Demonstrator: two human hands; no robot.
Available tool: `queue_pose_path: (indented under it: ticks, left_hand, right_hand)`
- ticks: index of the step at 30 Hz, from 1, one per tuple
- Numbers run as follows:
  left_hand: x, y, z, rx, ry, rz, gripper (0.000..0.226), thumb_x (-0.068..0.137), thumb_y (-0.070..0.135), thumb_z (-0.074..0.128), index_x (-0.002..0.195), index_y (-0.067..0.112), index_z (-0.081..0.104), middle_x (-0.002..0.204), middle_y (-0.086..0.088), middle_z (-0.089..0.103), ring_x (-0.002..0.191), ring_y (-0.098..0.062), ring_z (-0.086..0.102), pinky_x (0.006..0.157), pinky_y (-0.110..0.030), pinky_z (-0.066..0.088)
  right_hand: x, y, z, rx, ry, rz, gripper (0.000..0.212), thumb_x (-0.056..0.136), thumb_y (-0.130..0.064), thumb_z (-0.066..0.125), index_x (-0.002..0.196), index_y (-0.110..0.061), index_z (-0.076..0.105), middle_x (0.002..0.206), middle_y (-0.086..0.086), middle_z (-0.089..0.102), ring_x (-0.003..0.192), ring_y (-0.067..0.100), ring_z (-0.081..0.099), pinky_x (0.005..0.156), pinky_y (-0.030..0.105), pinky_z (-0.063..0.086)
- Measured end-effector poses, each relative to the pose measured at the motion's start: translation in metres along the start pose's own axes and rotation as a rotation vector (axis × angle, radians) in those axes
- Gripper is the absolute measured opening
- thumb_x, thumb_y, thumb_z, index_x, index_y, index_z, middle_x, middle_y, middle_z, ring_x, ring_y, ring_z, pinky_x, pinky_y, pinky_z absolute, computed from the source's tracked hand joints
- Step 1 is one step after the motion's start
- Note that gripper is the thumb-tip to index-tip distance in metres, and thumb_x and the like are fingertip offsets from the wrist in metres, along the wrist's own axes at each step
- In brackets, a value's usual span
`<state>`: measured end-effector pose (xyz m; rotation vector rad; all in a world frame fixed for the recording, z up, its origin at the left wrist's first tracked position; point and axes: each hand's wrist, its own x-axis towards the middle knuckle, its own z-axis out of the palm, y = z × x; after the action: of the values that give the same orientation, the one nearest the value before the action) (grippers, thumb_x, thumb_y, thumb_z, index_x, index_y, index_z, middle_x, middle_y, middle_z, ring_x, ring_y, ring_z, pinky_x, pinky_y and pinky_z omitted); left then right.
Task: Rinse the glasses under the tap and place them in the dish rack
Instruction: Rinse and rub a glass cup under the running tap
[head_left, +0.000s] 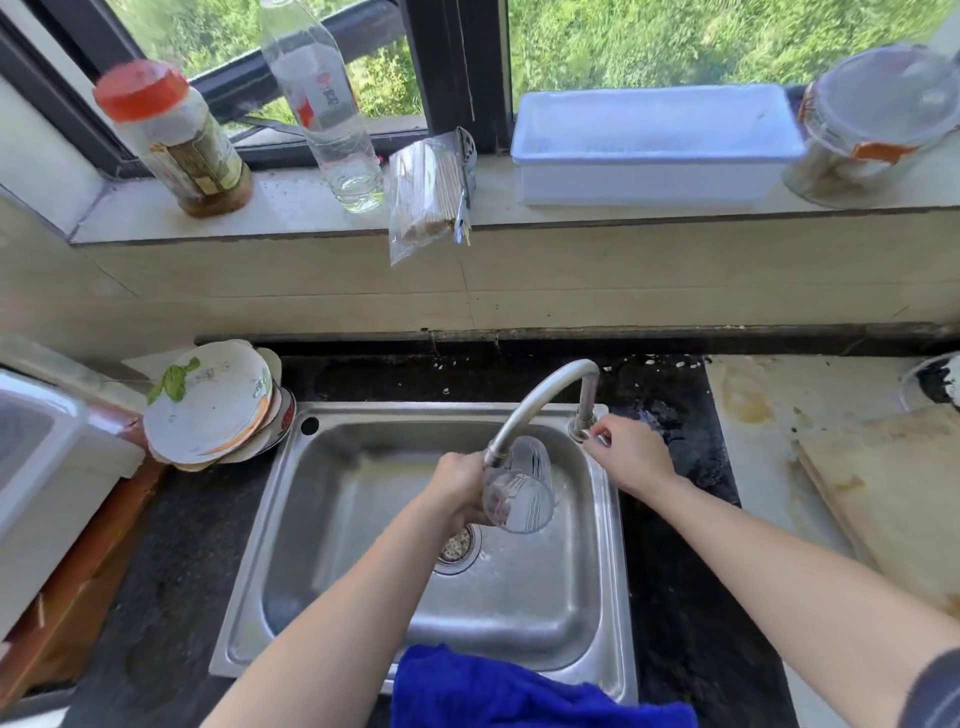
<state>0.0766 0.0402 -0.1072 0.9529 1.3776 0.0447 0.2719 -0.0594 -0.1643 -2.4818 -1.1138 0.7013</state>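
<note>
**Glass** (519, 488): clear, ribbed. It sits over the sink basin (519, 597), right under the nozzle of the tap spout (540, 395). It is tilted, with its long axis running from the nozzle down towards you. The mouth seems to be the upper end, though that is hard to read through the clear wall.

**Your left hand** (460, 486): clenched around the glass from its left side, with the glass body sticking out to the right of your fist.

**Your right hand** (631, 454): at the tap's base on the sink's far right corner. The fingertips pinch the small tap handle (589, 435). You cannot tell whether water is running.

**Drain strainer** (460, 548): just below the left wrist.

**Blue cloth** (519, 691): draped over the sink's near rim.

**Stacked dirty plates** (213, 410): on the counter to the left of the sink.

**White plastic tray** (654, 145): on the windowsill, up and to the right, well apart from the glass. It is likely the rack. The glass must travel away from you and to the right, and the holding hand is the farther one from the tray.
</note>
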Motion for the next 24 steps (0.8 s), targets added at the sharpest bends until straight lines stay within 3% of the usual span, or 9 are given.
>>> queue_pose_path:
  ticks: [5, 8, 12, 14, 16, 18, 21, 24]
  left_hand:
    - [-0.007, -0.004, 0.0, 0.013, 0.002, -0.005, 0.016, 0.095, 0.015, 0.045, 0.084, 0.008, 0.055, 0.08, -0.023, 0.058, 0.061, -0.029, 0.058, 0.052, -0.032, 0.051]
    - [-0.008, -0.01, 0.001, 0.063, 0.006, 0.006, 0.016, 0.093, 0.006, 0.035, 0.094, 0.005, 0.05, 0.076, -0.019, 0.06, 0.057, -0.027, 0.06, 0.047, -0.029, 0.051]
    - [-0.013, -0.019, 0.001, 0.11, 0.035, 0.145, 0.013, 0.094, 0.002, 0.037, 0.086, 0.005, 0.046, 0.07, -0.012, 0.047, 0.05, -0.021, 0.053, 0.04, -0.021, 0.04]
    - [-0.018, -0.024, 0.0, 0.143, 0.056, 0.228, 0.018, 0.095, 0.002, 0.039, 0.079, 0.008, 0.044, 0.067, -0.009, 0.044, 0.046, -0.014, 0.043, 0.037, -0.017, 0.032]
    - [-0.026, -0.029, 0.001, 0.155, 0.056, 0.306, 0.018, 0.097, 0.004, 0.041, 0.08, 0.008, 0.046, 0.067, -0.006, 0.049, 0.048, -0.011, 0.044, 0.039, -0.017, 0.034]
    - [-0.034, -0.032, -0.001, 0.165, 0.047, 0.374, 0.018, 0.099, 0.009, 0.044, 0.082, 0.007, 0.047, 0.067, -0.002, 0.053, 0.049, -0.006, 0.046, 0.044, -0.015, 0.036]
    - [-0.039, -0.041, -0.014, 0.266, 0.056, 0.435, 0.022, 0.098, 0.016, 0.048, 0.076, 0.013, 0.047, 0.069, -0.001, 0.05, 0.06, -0.01, 0.044, 0.057, -0.022, 0.038]
    - [-0.04, -0.048, -0.033, 0.454, 0.016, 0.428, 0.006, 0.093, 0.015, 0.054, 0.087, 0.016, 0.054, 0.084, -0.001, 0.056, 0.074, -0.017, 0.051, 0.07, -0.031, 0.04]
  right_hand:
    - [0.011, 0.011, -0.002, 0.16, 0.01, 0.088, 0.021, 0.093, -0.03, 0.06, 0.104, -0.016, 0.07, 0.103, 0.003, 0.071, 0.097, 0.024, 0.062, 0.078, 0.033, 0.048]
    - [0.007, 0.006, -0.004, 0.135, -0.018, 0.113, 0.025, 0.094, -0.034, 0.056, 0.111, -0.019, 0.067, 0.107, 0.005, 0.07, 0.1, 0.027, 0.062, 0.08, 0.037, 0.05]
    - [-0.028, -0.014, -0.009, 0.089, 0.214, 0.017, 0.027, 0.092, -0.042, 0.056, 0.108, -0.023, 0.065, 0.105, -0.003, 0.061, 0.102, 0.02, 0.057, 0.072, 0.034, 0.044]
    - [-0.048, -0.033, -0.007, 0.329, 0.062, 0.026, 0.034, 0.087, -0.05, 0.061, 0.109, -0.025, 0.062, 0.103, -0.008, 0.06, 0.096, 0.014, 0.058, 0.072, 0.032, 0.047]
    - [-0.061, -0.052, -0.002, 0.724, -0.289, 0.178, 0.045, 0.082, -0.052, 0.069, 0.112, -0.021, 0.058, 0.109, -0.007, 0.064, 0.099, 0.014, 0.062, 0.071, 0.03, 0.052]
    - [-0.068, -0.063, 0.001, 0.941, -0.514, 0.296, 0.043, 0.08, -0.046, 0.074, 0.11, -0.016, 0.067, 0.11, 0.002, 0.071, 0.099, 0.018, 0.067, 0.068, 0.032, 0.055]
    - [-0.073, -0.071, 0.007, 1.027, -0.526, 0.269, 0.031, 0.079, -0.03, 0.078, 0.106, -0.015, 0.071, 0.108, 0.009, 0.073, 0.097, 0.02, 0.07, 0.069, 0.032, 0.056]
    - [-0.077, -0.075, 0.015, 0.999, -0.353, 0.144, 0.046, 0.072, -0.013, 0.084, 0.112, -0.019, 0.062, 0.111, 0.003, 0.071, 0.099, 0.016, 0.068, 0.083, 0.031, 0.054]
